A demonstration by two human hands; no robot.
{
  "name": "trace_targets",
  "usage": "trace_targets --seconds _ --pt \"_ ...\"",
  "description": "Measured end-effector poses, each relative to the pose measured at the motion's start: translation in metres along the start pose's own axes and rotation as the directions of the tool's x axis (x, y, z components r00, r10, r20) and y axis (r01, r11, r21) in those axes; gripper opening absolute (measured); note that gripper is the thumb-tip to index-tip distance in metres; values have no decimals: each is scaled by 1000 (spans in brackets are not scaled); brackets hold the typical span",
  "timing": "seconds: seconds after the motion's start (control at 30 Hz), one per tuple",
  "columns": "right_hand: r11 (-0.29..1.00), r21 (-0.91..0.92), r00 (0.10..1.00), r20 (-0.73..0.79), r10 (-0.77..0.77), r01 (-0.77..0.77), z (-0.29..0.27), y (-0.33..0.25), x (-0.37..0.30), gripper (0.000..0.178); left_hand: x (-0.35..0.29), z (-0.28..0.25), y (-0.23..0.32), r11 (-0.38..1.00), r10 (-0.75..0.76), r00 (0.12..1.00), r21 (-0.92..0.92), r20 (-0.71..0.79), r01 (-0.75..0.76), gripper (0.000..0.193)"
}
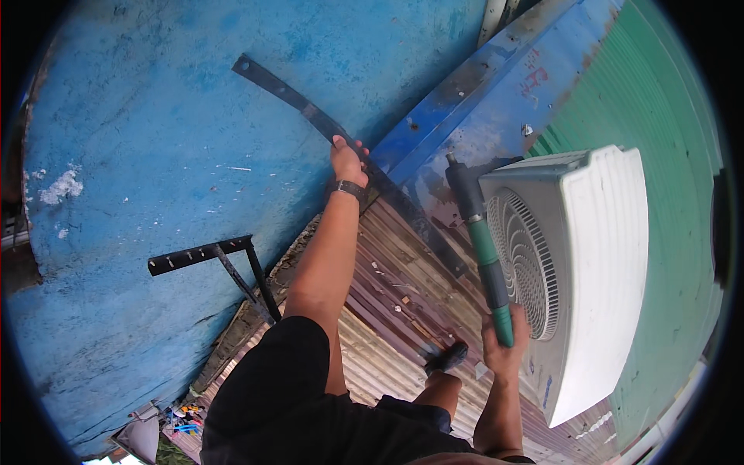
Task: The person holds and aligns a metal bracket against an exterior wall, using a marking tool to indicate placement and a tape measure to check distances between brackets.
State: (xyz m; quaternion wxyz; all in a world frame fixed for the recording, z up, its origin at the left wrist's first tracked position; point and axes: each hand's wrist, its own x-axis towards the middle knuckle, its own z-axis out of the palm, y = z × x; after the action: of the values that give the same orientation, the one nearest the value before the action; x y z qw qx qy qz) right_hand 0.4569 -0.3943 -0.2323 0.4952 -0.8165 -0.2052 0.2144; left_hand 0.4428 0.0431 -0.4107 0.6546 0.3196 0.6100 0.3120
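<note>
My left hand point(349, 164), with a dark watch band at the wrist, is wrapped round a long black metal bar point(294, 99). The bar slants from a holed upper end, in front of the blue wall point(155, 155), down past my hand toward the corrugated sheets. In my right hand point(505, 341) is the lower end of a long green-and-black power drill point(485, 252), its metal tip pointing up. Right behind the drill sits a white air conditioner outdoor unit point(604, 279) with a round fan grille; from this view I cannot tell if they touch.
A black slotted wall bracket point(198, 256) juts out at the lower left. Corrugated metal sheets point(380, 310) lie underfoot with loose debris. A blue metal beam point(488, 116) and green corrugated sheeting point(659, 139) border the upper right. Small coloured items point(187, 418) lie at the bottom left.
</note>
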Motion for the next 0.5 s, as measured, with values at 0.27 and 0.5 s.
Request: trace_targets --seconds 0.27,0.5 --pt "990 -2 976 169 -138 140 38 -12 49 28 0 -6 4 1000 15 1000 -12 22 -15 37" --pt "943 118 915 229 -331 312 117 -41 116 28 21 -10 -14 971 130 991 -206 37 -120 38"
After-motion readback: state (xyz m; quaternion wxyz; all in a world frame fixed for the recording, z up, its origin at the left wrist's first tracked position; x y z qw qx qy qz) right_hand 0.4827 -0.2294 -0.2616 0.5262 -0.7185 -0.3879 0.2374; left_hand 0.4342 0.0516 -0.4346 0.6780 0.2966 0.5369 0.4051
